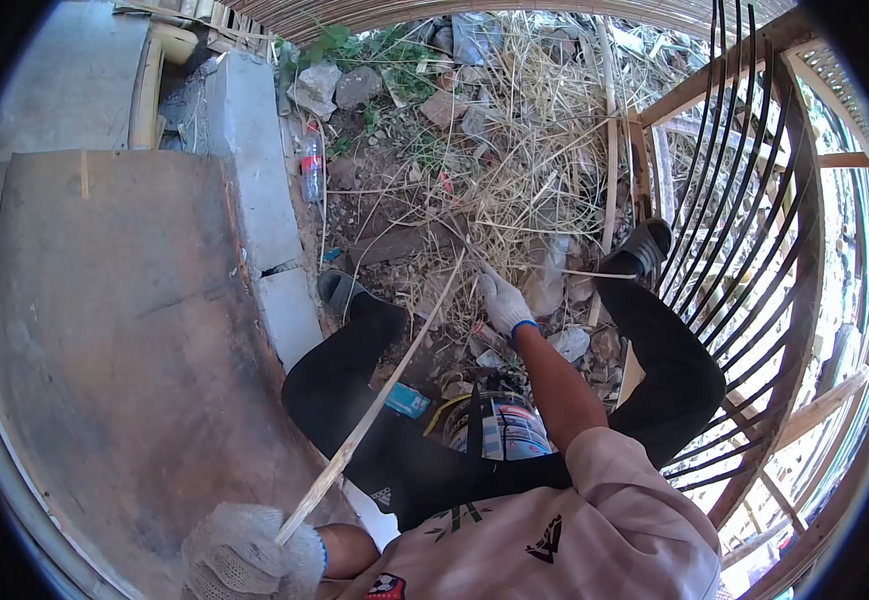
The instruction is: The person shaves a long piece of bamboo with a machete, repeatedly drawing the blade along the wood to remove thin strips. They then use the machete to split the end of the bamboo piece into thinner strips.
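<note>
A long pale strip of bamboo or wood (364, 425) runs slantwise from the lower left up to the middle of the view. Its thick lower end is in my left hand (252, 553), which wears a white knitted glove and is closed round it. Near the strip's thin upper end is my right hand (502, 303), in a white glove with a blue cuff. Its fingers point up and left; whether they pinch anything is too small to tell. Thin pale strands (544, 180) lie heaped on the ground beyond it.
On the left, a brown board (124, 300) adjoins grey blocks (257, 150). A frame with dark bars (744, 200) stands at the right. Between my legs are a printed container (514, 430) and a blue packet (407, 401). A bottle (311, 165) and stones (358, 88) lie ahead.
</note>
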Available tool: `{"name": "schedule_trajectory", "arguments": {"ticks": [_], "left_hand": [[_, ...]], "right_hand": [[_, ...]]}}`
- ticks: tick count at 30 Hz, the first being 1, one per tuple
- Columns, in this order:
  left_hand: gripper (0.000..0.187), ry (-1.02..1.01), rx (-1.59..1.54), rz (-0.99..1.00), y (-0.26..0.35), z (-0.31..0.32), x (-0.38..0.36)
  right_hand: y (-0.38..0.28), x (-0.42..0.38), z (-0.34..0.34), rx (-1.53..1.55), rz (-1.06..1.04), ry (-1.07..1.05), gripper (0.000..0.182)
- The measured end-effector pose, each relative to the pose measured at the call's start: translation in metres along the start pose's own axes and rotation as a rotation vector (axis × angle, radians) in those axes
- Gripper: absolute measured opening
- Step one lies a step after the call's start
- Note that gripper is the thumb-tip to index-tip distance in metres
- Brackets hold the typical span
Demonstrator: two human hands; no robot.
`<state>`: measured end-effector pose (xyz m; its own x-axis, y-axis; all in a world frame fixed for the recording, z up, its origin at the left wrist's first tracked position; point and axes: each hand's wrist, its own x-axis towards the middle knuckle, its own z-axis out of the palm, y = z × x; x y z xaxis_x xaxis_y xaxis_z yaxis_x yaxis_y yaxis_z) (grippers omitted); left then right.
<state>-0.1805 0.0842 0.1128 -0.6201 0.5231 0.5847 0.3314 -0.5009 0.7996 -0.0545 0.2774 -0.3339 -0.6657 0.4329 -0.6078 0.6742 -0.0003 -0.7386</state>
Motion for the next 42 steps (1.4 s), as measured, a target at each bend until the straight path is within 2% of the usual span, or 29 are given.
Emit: {"name": "schedule_trajectory", "arguments": {"ticks": [3,5,7,9,10,11,12,14,16,17,19,20,21,23,25,26,30,34,36,41,42], "left_hand": [[0.039,-0.033,0.012,0.001,-0.005,0.006,0.005],[0.037,-0.054,0.016,0.012,0.0,0.007,0.002],[0.035,-0.08,0.014,0.031,-0.003,-0.001,0.009],[0.034,-0.094,0.012,0.066,0.007,0.006,0.002],[0.036,0.159,-0.052,0.125,0.0,0.024,0.001],[0.042,0.413,-0.117,0.185,-0.004,0.036,0.0],[0.048,0.472,-0.015,0.245,-0.008,0.035,-0.006],[0.051,0.467,0.005,0.294,-0.013,0.038,-0.007],[0.06,0.498,0.021,0.298,-0.01,0.044,-0.007],[0.06,0.5,0.018,0.31,-0.006,0.046,-0.011],[0.06,0.521,-0.041,0.242,-0.004,0.044,-0.023],[0.062,0.434,-0.04,0.204,-0.002,0.036,-0.035],[0.062,0.432,-0.042,0.213,0.001,0.04,-0.037],[0.058,0.519,-0.072,0.244,0.002,0.052,-0.035],[0.057,0.512,-0.055,0.244,0.005,0.053,-0.041],[0.058,0.535,-0.049,0.244,0.006,0.054,-0.043],[0.059,0.596,-0.038,0.268,0.003,0.052,-0.052],[0.061,0.576,-0.025,0.249,0.004,0.051,-0.052],[0.062,0.686,0.004,0.256,0.002,0.053,-0.053],[0.062,0.64,-0.039,0.255,0.003,0.048,-0.046],[0.062,0.655,-0.046,0.26,0.003,0.048,-0.045]], "right_hand": [[0.012,0.016,0.003,-0.084,-0.071,0.048,0.057],[-0.01,0.025,-0.013,0.312,0.429,-0.279,0.058],[-0.019,0.017,-0.017,0.421,0.424,-0.257,0.059],[-0.028,-0.008,-0.021,0.183,0.052,-0.15,0.057],[-0.034,-0.022,-0.021,0.123,-0.143,-0.101,0.056],[-0.038,-0.037,-0.024,0.116,-0.154,-0.099,0.056],[-0.075,-0.069,-0.04,0.134,-0.09,-0.167,0.054],[-0.116,-0.117,-0.052,0.148,-0.039,-0.229,0.058],[-0.134,-0.156,-0.054,0.222,-0.239,-0.226,0.059],[-0.147,-0.177,-0.058,0.215,-0.249,-0.225,0.059],[-0.183,-0.215,-0.068,0.101,-0.524,-0.194,0.062],[-0.193,-0.225,-0.066,0.097,-0.535,-0.19,0.062],[-0.202,-0.234,-0.063,0.121,-0.562,-0.208,0.063],[-0.218,-0.251,-0.06,0.147,-0.597,-0.219,0.064],[-0.23,-0.263,-0.057,0.076,-0.687,-0.231,0.063],[-0.23,-0.268,-0.052,0.019,-0.808,-0.159,0.063],[-0.237,-0.288,-0.042,0.162,-0.825,-0.279,0.061],[-0.238,-0.296,-0.037,0.213,-0.879,-0.243,0.057],[-0.237,-0.293,-0.037,0.181,-0.852,-0.247,0.057],[-0.236,-0.275,-0.035,0.21,-0.819,-0.228,0.057],[-0.236,-0.275,-0.035,0.136,-0.821,-0.222,0.058]]}}
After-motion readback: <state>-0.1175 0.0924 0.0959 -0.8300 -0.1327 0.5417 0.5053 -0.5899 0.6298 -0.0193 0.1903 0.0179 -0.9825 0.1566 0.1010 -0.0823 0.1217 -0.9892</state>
